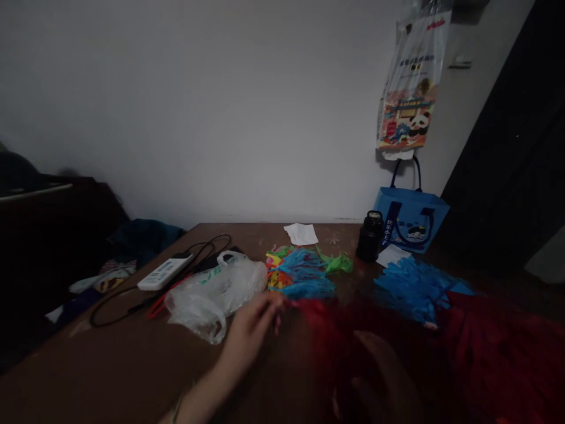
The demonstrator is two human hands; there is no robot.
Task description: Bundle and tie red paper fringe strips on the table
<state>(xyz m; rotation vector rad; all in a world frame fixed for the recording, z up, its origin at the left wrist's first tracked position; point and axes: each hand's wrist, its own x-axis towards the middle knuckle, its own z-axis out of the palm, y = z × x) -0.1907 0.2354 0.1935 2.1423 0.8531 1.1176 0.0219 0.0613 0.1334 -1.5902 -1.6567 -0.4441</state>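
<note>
My left hand is closed in a pinch on one end of a bunch of red fringed strips, which looks like tissue or crepe paper. From there the red strips trail right and down across the table, blurred by motion. My right hand, also smeared, is beside and over these strips at the lower right. Its fingers look apart, with no firm grip visible. Just beyond my left hand lies a pile of blue strips with orange, yellow and green ones. A crumpled clear plastic bag sits left of my left hand.
Bright blue fringed strips and a large dark red fringed heap lie right. Behind them stand a black bottle and a blue tote bag. A white power strip with cables lies left, a white paper at the back.
</note>
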